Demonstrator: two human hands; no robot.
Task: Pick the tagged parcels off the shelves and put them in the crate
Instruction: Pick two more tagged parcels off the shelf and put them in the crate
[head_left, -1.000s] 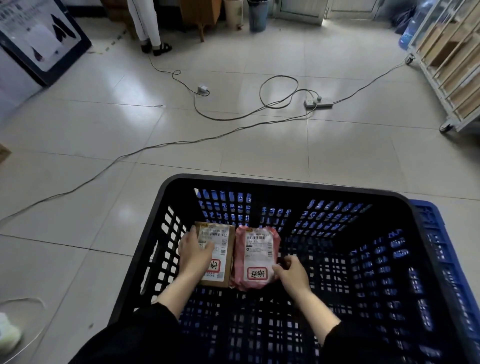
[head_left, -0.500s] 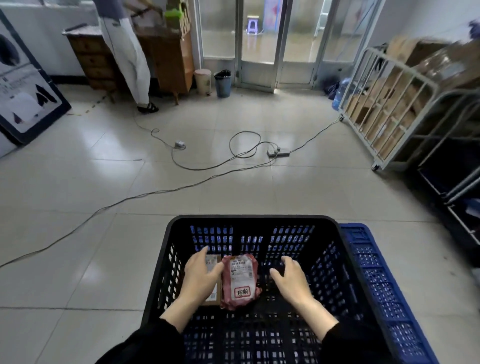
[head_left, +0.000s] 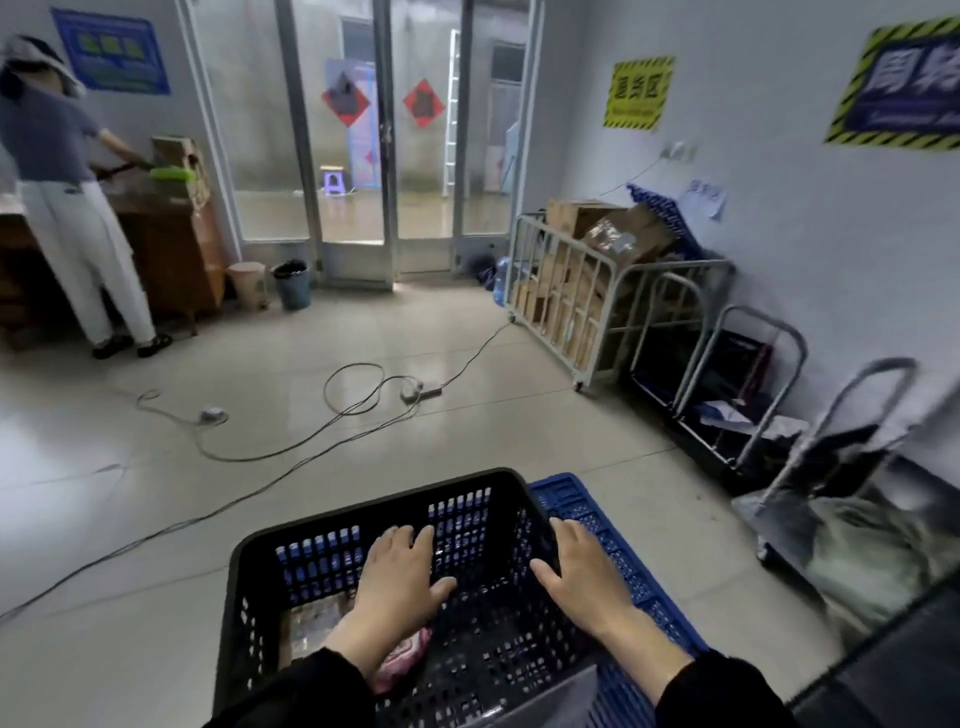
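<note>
A black slatted crate (head_left: 244, 582) stands on the floor right in front of me. A brown cardboard parcel (head_left: 311, 626) and a pink parcel (head_left: 405, 654) lie on its bottom at the left, partly hidden by my left forearm. My left hand (head_left: 400, 577) hovers above them, fingers spread, holding nothing. My right hand (head_left: 582, 571) is over the crate's right rim, fingers apart and empty. No shelves show in this view.
A blue crate (head_left: 597, 514) sits against the black one's right side. Cables and a power strip (head_left: 421, 389) cross the tiled floor ahead. A wire cage of cardboard boxes (head_left: 571, 296) and hand trolleys (head_left: 841, 415) line the right wall. A person (head_left: 67, 197) stands at a wooden desk, far left.
Both hands let go of the two parcels and rose out of the crate. My view lifted from the crate floor to the room and glass doors.
</note>
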